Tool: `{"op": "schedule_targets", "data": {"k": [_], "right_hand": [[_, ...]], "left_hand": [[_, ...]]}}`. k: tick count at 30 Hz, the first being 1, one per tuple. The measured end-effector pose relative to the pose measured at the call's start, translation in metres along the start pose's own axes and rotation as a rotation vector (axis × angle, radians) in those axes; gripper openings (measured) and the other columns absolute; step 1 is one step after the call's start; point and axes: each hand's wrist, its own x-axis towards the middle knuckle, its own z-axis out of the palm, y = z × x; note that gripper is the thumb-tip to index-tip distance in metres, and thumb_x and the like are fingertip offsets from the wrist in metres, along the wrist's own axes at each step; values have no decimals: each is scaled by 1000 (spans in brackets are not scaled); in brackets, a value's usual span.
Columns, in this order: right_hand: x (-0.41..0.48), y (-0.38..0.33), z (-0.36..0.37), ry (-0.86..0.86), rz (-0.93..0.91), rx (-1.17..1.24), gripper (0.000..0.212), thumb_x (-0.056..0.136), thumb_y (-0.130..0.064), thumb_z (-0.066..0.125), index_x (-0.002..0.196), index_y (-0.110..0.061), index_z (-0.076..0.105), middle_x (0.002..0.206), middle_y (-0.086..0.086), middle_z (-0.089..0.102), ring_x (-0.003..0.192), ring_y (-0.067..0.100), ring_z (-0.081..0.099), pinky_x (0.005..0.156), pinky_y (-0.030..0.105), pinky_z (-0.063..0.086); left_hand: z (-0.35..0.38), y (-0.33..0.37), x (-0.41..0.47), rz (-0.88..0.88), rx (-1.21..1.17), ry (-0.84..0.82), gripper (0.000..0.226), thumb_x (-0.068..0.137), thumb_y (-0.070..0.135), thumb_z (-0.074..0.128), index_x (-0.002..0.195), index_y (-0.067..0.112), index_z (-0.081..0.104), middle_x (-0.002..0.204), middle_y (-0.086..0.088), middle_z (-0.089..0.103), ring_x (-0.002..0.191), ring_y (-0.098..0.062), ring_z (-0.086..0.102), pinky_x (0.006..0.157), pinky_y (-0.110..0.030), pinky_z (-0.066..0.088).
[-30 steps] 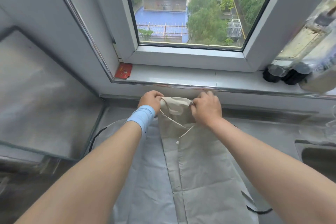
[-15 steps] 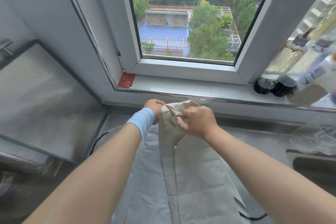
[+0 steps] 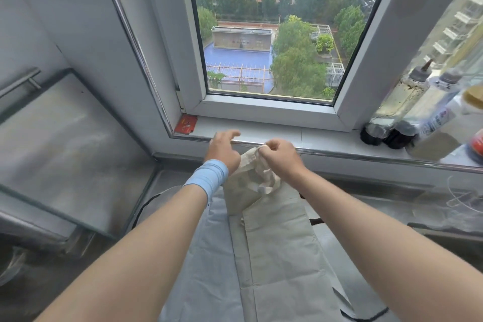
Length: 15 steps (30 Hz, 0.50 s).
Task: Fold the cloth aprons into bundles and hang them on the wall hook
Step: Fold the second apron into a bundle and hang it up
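Right hand pinches beige apron top — left hand spread.

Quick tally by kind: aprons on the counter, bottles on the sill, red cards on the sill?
Aprons: 2, a beige apron lying on a grey apron
Bottles: 3 clear enough to count, first bottle, second bottle, third bottle
Red card: 1
Total: 6

Bare sill open behind the hands, bottles crowding its right end, steel splashback close left
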Motion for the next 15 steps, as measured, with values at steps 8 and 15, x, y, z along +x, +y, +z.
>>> {"op": "schedule_targets", "data": {"k": [8, 15], "right_hand": [[10, -61, -55, 207, -438, -526, 25, 80, -8, 58, 95, -27, 66, 94, -5, 66, 90, 24, 63, 68, 31, 40], [24, -50, -85, 117, 404, -260, 34, 95, -28, 41, 95, -5, 65, 87, 9, 67, 68, 26, 60, 59, 28, 42]], "left_hand": [[-18, 44, -3, 28, -2, 15, 16, 90, 30, 48, 90, 31, 64, 72, 10, 69, 75, -16, 63, 70, -29, 49], [-66, 32, 26, -264, -477, 90, 31, 91, 5, 45, 64, 20, 51, 78, -12, 61, 56, -24, 55, 59, -39, 51]]}}
